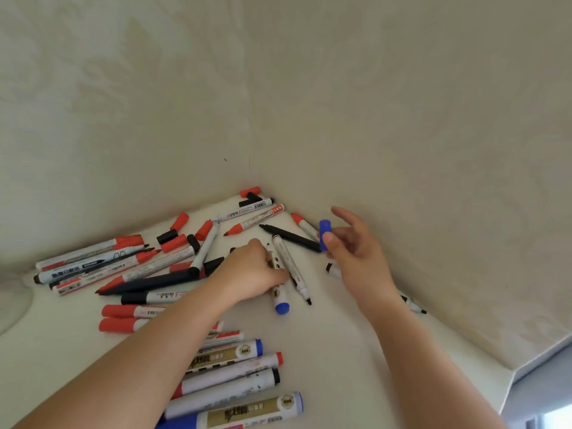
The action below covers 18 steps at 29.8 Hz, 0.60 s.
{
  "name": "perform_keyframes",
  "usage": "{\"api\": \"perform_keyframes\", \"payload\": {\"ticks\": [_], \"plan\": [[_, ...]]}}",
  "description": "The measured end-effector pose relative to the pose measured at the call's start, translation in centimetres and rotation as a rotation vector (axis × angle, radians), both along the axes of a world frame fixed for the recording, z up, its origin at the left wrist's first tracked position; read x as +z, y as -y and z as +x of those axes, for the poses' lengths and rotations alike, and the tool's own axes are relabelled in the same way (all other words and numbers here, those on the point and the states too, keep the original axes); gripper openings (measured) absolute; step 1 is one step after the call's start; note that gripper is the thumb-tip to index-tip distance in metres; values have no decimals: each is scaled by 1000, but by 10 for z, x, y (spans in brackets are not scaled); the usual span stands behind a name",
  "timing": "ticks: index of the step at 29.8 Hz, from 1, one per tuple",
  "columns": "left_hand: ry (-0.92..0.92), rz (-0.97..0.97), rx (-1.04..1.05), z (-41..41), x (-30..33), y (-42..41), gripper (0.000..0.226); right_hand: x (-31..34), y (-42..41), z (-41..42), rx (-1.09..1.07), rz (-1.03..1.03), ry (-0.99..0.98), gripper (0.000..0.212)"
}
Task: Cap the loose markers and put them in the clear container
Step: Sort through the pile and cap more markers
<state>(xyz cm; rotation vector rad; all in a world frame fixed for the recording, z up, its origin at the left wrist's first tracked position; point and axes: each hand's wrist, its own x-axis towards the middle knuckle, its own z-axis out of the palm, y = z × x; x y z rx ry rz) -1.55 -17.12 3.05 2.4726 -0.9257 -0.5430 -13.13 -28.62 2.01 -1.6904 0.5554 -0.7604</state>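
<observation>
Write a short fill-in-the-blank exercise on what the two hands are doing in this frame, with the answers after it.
1. The right hand pinches a loose cap whose colour is ____.
2. The left hand grips a marker whose lower end is ____ in colour.
3. The markers lie on a table pushed into a ____ between two walls.

Answers: blue; blue; corner

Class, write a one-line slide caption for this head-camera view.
Right hand pinches a blue cap while left hand grips a blue-ended marker among scattered markers on a white table.
</observation>
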Motion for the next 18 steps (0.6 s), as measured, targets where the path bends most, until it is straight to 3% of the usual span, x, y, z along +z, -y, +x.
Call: {"api": "perform_keyframes", "payload": {"ticks": [5, 12, 18], "plan": [[-91, -245, 14, 9, 14, -16, 31, 6, -2, 0, 32, 276, 99, 34], [173, -457, -246, 11, 22, -73, 32, 36, -27, 19, 75, 420, 155, 10], [177, -509, -309, 26, 4, -89, 27, 19, -55, 26, 0, 527, 338, 11]]}}
